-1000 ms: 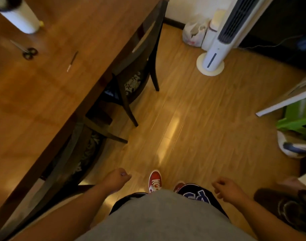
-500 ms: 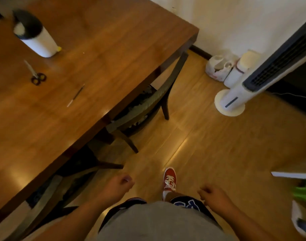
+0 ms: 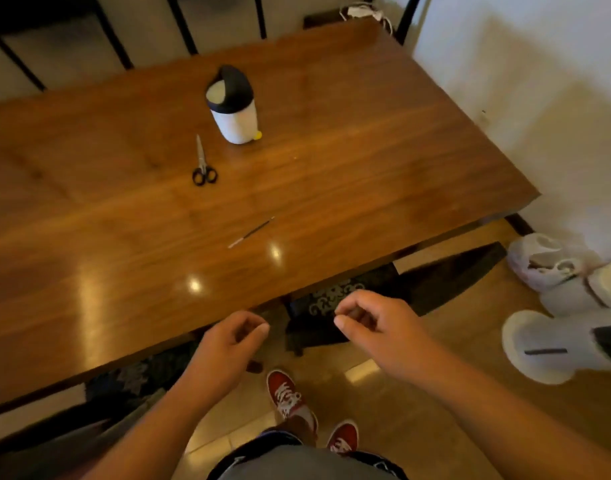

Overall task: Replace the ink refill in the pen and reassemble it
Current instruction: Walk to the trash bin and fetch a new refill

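Hands [image 3: 228,344] [image 3: 373,327] loosely curled, empty; scissors [image 3: 203,164], penguin-shaped container [image 3: 233,105] beyond refill [image 3: 250,232]

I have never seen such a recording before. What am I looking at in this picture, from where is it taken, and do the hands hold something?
There is no machine here. A person wears a camera on the head, so the picture looks forward and down, as that person's own eyes would. At the bottom you see both bare arms, the left hand and the right hand. Both are loosely curled and empty, and hang in front of the near edge of the table. The person stands; the red shoes are on the floor.

On the wooden table lie three things: a thin pen or refill nearest the hands, small scissors farther away, and a white container with a black lid behind the scissors. Whether the thin stick is a whole pen or only its refill is too small to tell.
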